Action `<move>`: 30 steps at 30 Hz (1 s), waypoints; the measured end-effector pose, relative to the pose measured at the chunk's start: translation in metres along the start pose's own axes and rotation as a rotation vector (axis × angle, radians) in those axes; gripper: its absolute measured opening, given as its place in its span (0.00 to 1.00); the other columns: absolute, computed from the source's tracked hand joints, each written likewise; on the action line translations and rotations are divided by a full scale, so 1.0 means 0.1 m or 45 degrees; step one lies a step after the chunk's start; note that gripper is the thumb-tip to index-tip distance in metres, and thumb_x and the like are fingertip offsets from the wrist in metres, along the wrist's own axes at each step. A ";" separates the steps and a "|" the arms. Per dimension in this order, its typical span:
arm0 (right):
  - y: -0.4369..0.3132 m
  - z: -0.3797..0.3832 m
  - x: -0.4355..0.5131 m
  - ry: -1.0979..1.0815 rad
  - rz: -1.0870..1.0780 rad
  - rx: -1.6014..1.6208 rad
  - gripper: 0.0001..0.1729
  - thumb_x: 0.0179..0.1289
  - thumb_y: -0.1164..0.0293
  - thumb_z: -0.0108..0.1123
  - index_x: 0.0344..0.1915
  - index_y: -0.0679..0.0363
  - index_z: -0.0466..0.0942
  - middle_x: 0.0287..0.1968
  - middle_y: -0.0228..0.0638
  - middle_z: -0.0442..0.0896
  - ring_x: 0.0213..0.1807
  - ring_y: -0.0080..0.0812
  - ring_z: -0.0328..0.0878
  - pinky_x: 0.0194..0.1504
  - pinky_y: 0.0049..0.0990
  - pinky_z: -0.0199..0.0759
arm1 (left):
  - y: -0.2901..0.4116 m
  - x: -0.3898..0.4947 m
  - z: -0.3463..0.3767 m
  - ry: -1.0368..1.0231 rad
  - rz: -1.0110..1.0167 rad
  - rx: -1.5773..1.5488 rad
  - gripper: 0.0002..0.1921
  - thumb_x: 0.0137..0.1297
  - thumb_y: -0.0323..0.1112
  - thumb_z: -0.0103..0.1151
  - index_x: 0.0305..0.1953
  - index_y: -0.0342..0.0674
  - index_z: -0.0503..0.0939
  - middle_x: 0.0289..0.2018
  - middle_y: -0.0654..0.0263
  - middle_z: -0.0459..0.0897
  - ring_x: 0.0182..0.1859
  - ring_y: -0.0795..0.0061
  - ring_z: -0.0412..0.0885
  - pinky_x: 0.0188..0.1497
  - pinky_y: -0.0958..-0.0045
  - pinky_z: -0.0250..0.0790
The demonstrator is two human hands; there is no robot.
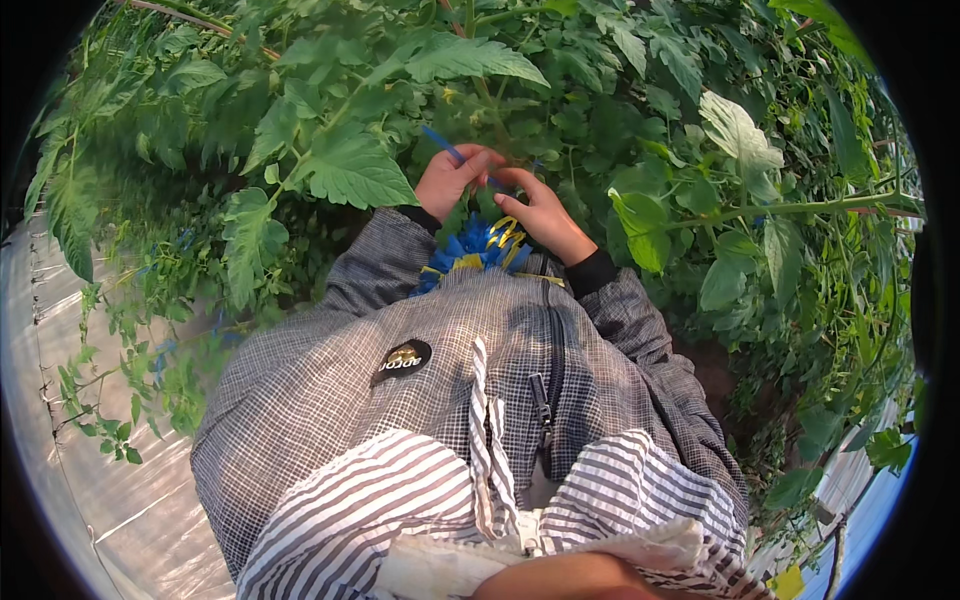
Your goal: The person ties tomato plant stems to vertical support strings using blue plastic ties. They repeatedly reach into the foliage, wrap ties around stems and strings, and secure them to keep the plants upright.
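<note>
Both hands meet in front of my waist among tomato foliage. My left hand [452, 180] pinches a thin blue plastic strip [442, 143], one end of which sticks up past the knuckles. The strip's other part shows between the thumb and forefinger of my right hand [546, 215]. A blurred green stem [491, 112] rises just behind the fingers; whether the strip loops around it I cannot tell. Below the hands, a bunch of blue and yellow strips [480, 244] is gathered at the waist of the checked apron [442, 330].
Tomato leaves [360, 169] hang close to the left wrist. A thick side branch [817, 204] reaches in from the right. Pale plastic sheeting [142, 510] covers the ground at left. Blue ties [161, 356] show on plants there. Striped cords [484, 442] hang down the apron.
</note>
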State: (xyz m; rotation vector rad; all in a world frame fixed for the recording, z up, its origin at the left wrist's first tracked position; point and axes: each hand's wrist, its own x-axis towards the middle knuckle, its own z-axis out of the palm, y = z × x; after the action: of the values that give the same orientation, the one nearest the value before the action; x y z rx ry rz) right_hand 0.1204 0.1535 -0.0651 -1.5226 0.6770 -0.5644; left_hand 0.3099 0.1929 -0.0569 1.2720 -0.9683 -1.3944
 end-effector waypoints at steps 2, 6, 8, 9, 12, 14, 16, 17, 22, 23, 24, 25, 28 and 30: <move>-0.03 0.05 -0.01 -0.148 0.249 0.159 0.19 0.64 0.65 0.58 0.50 0.67 0.73 0.42 0.36 0.80 0.44 0.28 0.76 0.47 0.27 0.70 | 0.06 -0.02 -0.05 0.062 -0.026 0.061 0.15 0.70 0.43 0.52 0.43 0.36 0.81 0.26 0.74 0.77 0.27 0.87 0.69 0.31 0.83 0.61; -0.01 0.02 -0.05 -0.202 0.342 0.132 0.16 0.64 0.65 0.59 0.44 0.67 0.77 0.36 0.31 0.80 0.37 0.21 0.73 0.40 0.23 0.68 | -0.06 -0.05 -0.29 0.161 0.031 0.364 0.16 0.70 0.45 0.52 0.40 0.37 0.82 0.29 0.72 0.81 0.29 0.84 0.72 0.33 0.80 0.64; 0.02 -0.08 -0.08 -0.220 0.370 0.067 0.16 0.65 0.65 0.58 0.44 0.68 0.76 0.35 0.32 0.80 0.36 0.21 0.74 0.39 0.22 0.69 | -0.10 -0.08 -0.49 0.138 -0.034 0.692 0.16 0.70 0.45 0.52 0.36 0.38 0.83 0.29 0.70 0.82 0.31 0.81 0.75 0.36 0.77 0.67; 0.02 -0.13 -0.09 -0.223 0.387 0.065 0.15 0.65 0.66 0.59 0.43 0.68 0.77 0.35 0.32 0.80 0.36 0.21 0.74 0.39 0.22 0.69 | -0.15 -0.10 -0.57 0.123 -0.069 0.856 0.16 0.70 0.45 0.51 0.34 0.39 0.83 0.29 0.69 0.83 0.32 0.79 0.77 0.37 0.76 0.68; -0.07 -0.23 -0.13 -0.284 0.467 -0.073 0.13 0.65 0.68 0.59 0.42 0.68 0.77 0.32 0.31 0.80 0.34 0.21 0.75 0.38 0.22 0.70 | -0.36 -0.19 -0.77 0.010 -0.110 0.713 0.19 0.70 0.47 0.50 0.31 0.39 0.82 0.27 0.68 0.83 0.31 0.78 0.78 0.36 0.73 0.70; -0.12 -0.29 -0.18 -0.352 0.525 -0.123 0.12 0.65 0.69 0.58 0.42 0.67 0.76 0.32 0.31 0.80 0.33 0.20 0.75 0.38 0.21 0.70 | -0.48 -0.24 -0.84 -0.062 -0.051 0.800 0.20 0.70 0.48 0.49 0.30 0.39 0.82 0.27 0.67 0.83 0.30 0.77 0.77 0.35 0.73 0.69; -0.10 -0.36 -0.23 -0.381 0.578 -0.139 0.11 0.65 0.69 0.58 0.41 0.67 0.76 0.32 0.30 0.80 0.33 0.20 0.76 0.38 0.21 0.70 | -0.59 -0.23 -0.85 -0.081 -0.044 0.808 0.20 0.70 0.48 0.49 0.29 0.38 0.81 0.28 0.66 0.83 0.28 0.78 0.76 0.33 0.74 0.69; -0.08 -0.39 -0.26 -0.392 0.574 -0.099 0.11 0.65 0.69 0.59 0.42 0.67 0.76 0.32 0.30 0.80 0.33 0.20 0.76 0.38 0.20 0.70 | -0.64 -0.21 -0.85 -0.090 -0.044 0.793 0.21 0.70 0.49 0.49 0.29 0.38 0.81 0.29 0.66 0.83 0.27 0.79 0.75 0.32 0.74 0.68; -0.32 -0.58 -0.16 -0.494 0.501 0.042 0.10 0.64 0.70 0.60 0.40 0.65 0.75 0.31 0.30 0.81 0.33 0.19 0.77 0.38 0.21 0.71 | -0.80 -0.03 -0.98 -0.155 -0.143 0.260 0.22 0.70 0.50 0.49 0.27 0.38 0.80 0.32 0.63 0.84 0.23 0.81 0.72 0.27 0.76 0.66; -0.39 -0.63 -0.10 -0.557 0.469 0.048 0.09 0.64 0.70 0.60 0.39 0.65 0.75 0.31 0.30 0.82 0.33 0.19 0.77 0.39 0.22 0.71 | -0.78 0.05 -1.07 -0.187 -0.189 -0.020 0.22 0.70 0.50 0.49 0.26 0.38 0.80 0.32 0.63 0.84 0.22 0.81 0.71 0.26 0.77 0.65; -0.43 -0.67 -0.11 -0.524 0.465 0.048 0.09 0.65 0.70 0.59 0.40 0.65 0.75 0.31 0.30 0.81 0.34 0.20 0.77 0.39 0.21 0.70 | -0.81 0.19 -1.11 -0.262 -0.267 -0.347 0.23 0.70 0.50 0.49 0.26 0.38 0.79 0.33 0.62 0.84 0.21 0.81 0.71 0.25 0.77 0.65; -0.48 -0.71 -0.05 -0.516 0.445 0.050 0.09 0.65 0.71 0.59 0.40 0.65 0.74 0.31 0.29 0.81 0.34 0.20 0.77 0.40 0.21 0.70 | -0.81 0.25 -1.17 -0.302 -0.338 -0.613 0.23 0.70 0.50 0.49 0.25 0.38 0.79 0.34 0.62 0.84 0.20 0.82 0.70 0.24 0.78 0.65; -0.49 -0.92 0.04 -0.494 0.362 -0.017 0.09 0.66 0.70 0.58 0.40 0.65 0.74 0.31 0.29 0.80 0.34 0.20 0.76 0.40 0.21 0.69 | -0.81 0.30 -1.19 -0.479 -0.504 -1.319 0.24 0.70 0.51 0.49 0.24 0.38 0.78 0.35 0.60 0.84 0.18 0.83 0.68 0.21 0.79 0.63; -0.23 -0.98 0.18 -0.397 0.347 -0.097 0.10 0.66 0.69 0.57 0.41 0.65 0.74 0.30 0.29 0.79 0.33 0.20 0.76 0.40 0.20 0.69 | -0.78 0.40 -1.23 -0.421 -0.599 -1.505 0.24 0.70 0.51 0.49 0.23 0.38 0.78 0.37 0.59 0.85 0.16 0.84 0.67 0.19 0.80 0.62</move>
State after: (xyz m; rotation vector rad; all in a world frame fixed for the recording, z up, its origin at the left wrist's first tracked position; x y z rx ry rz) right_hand 0.0656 0.0716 -0.0365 -1.5155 0.6536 -0.0923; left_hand 0.4212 0.1765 -0.1573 0.3528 0.0951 -2.0915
